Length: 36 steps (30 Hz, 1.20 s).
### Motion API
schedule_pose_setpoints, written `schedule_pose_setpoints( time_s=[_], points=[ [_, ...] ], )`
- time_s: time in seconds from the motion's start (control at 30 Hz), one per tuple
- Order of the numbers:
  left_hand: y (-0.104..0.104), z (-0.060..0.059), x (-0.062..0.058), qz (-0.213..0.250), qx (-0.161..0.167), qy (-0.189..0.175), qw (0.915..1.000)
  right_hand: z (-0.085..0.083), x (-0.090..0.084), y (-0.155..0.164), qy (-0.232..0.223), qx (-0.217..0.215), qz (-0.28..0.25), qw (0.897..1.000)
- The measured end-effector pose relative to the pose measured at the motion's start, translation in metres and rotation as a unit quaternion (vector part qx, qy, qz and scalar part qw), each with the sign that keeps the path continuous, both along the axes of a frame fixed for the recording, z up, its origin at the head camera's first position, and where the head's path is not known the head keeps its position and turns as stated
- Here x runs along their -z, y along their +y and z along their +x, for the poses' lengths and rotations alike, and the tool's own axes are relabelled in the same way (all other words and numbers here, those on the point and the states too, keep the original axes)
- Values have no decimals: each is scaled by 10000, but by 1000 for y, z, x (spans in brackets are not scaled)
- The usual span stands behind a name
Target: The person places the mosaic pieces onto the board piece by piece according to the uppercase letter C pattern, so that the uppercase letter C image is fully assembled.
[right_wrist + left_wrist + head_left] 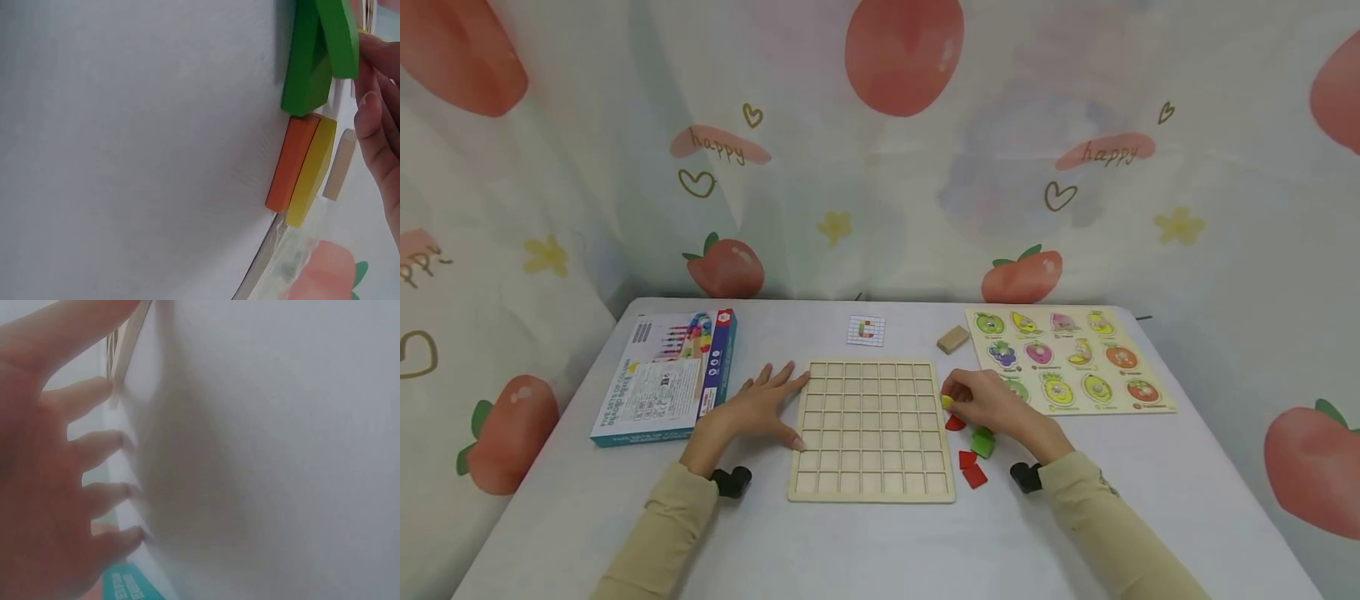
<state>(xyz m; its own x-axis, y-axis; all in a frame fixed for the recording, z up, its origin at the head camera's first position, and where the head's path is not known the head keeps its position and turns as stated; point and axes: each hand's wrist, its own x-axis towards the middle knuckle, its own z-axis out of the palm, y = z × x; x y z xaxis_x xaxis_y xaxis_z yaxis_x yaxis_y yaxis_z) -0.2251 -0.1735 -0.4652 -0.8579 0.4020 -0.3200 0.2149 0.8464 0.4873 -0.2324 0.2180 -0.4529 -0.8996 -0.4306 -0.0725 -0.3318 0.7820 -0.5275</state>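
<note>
The wooden grid board (871, 431) lies flat on the table (880, 542) and serves as the landmark. The left hand (765, 407) rests spread and flat against the board's left edge, steadying it. Just off the board's right edge, the right hand (992, 406) pinches a small yellow piece (947, 402) in its grip, with red pieces (970, 467) and a green piece (982, 442) beside it. The yellow piece sits nearest the board's right column, so the right hand is the nearer one.
</note>
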Motion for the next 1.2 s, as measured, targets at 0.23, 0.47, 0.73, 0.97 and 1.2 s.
schedule_pose_setpoints(
  time_s=[0.23,0.47,0.73,0.97,1.2],
  points=[
    [1,1,-1,43,-30,-52,10000,0,-1,-3,65,109,-113,9999],
    [4,2,-3,63,-117,-52,9999,0,-3,-9,131,123,-358,9992],
    [2,2,-1,68,-150,13,9999,-6,-1,-29,10,-22,-605,9982],
    [2,2,0,143,-190,-11,9997,-11,-1,-47,-42,-232,-814,9964],
    [2,2,-2,160,-177,36,9997,-13,1,-61,-45,-432,-877,9952]
  ],
)
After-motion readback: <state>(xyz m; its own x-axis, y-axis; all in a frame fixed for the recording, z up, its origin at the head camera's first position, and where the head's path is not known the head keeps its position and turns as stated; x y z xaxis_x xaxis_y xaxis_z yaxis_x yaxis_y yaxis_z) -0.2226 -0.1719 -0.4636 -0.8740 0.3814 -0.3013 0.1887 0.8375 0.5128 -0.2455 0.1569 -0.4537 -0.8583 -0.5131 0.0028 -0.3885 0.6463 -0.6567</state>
